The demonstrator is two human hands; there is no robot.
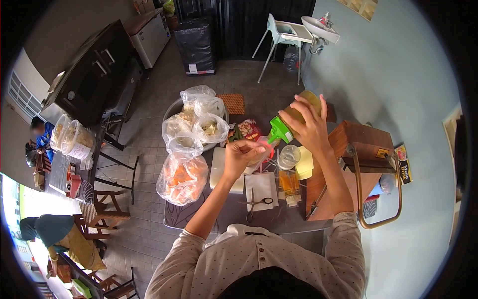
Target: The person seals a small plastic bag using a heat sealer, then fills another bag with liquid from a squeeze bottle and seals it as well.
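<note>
Head view shows the right hand [311, 124] gripping a tilted bottle [298, 112] with a green nozzle [280, 130] above the table [224, 212], left hand [241, 157] closed around a small pouch [264, 149] just beneath it.

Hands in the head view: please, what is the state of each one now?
Left hand: closed around a small clear plastic bag.
Right hand: closed around a tilted yellow bottle with a green cap.

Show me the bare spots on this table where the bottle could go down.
Bare tabletop shows between the orange bag and the scissors, along the near edge. The middle is crowded: white tray, cup, paper. The back holds a bowl of bags.
</note>
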